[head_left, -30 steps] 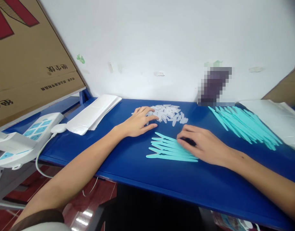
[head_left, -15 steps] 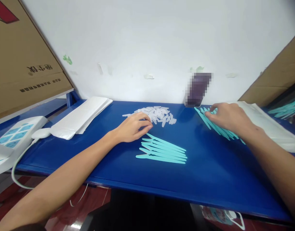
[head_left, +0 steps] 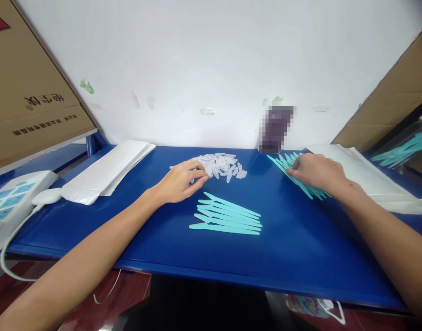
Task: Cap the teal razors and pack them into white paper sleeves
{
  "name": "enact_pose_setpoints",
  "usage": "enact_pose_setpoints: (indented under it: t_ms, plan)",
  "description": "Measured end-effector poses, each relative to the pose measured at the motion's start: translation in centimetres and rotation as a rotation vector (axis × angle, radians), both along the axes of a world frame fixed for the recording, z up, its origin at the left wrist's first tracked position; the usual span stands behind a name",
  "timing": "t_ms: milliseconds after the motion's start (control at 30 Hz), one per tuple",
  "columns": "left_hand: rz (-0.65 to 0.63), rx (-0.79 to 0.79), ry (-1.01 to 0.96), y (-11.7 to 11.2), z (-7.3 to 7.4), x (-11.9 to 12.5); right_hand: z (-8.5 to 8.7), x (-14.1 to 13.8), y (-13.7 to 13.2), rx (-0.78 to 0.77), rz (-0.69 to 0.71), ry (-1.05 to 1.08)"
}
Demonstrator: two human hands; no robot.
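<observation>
A person's bare hands work apart over a glossy blue tabletop (head_left: 145,248), the right hand (head_left: 317,172) now curled over a loose pile of slim teal sticks (head_left: 296,182) at the right, where a second ago it lay on the right ends of a neat fan of forked teal sticks (head_left: 231,217) at the center. That fan now lies untouched, its narrow ends pointing right. The right hand's fingers bend down among the loose sticks, thumb toward the left; whether they grip one cannot be told. The left hand (head_left: 183,180), spread wider a second earlier, is drawn narrow, thumb and fingertips close together at the near left edge of a heap of small, translucent white pieces (head_left: 219,164); whether a piece is pinched there is unclear. Compared with half a second ago, both hands are in much the same places. The view has swung rightward over the second, bringing in teal sticks in clear plastic (head_left: 407,147) at far right, beside a brown cardboard panel (head_left: 376,96). Flat white plastic packets (head_left: 107,172) lie stacked at the left near a white power strip with blue socket faces (head_left: 16,200), while a dark, pixelated upright rectangle (head_left: 276,128) leans against the white wall (head_left: 179,59).
</observation>
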State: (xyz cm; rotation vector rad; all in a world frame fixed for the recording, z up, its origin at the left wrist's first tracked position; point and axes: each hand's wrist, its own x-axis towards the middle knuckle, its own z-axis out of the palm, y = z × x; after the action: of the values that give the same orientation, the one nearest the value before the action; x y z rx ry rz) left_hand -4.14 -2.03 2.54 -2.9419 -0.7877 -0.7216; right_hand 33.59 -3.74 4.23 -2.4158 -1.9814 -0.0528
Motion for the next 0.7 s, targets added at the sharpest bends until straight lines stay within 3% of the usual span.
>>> enact_pose_setpoints:
  t_ms: [167, 367, 567, 700]
  plan:
    - [-0.028, 0.021, -0.006, 0.0, -0.1, 0.1, -0.6, 0.2, 0.7, -0.053, -0.065, -0.012]
    - [-0.016, 0.021, -0.003, 0.0, -0.1, 0.2, -0.9, 0.3, 0.9, -0.093, -0.050, 0.006]
    - [-0.005, 0.016, 0.001, 0.0, -0.1, 0.2, -1.2, 0.5, 0.7, -0.087, 0.029, 0.015]
    - [-0.005, 0.016, 0.000, 0.1, -0.1, 0.1, -1.3, 0.7, 0.5, 0.005, 0.103, 0.032]
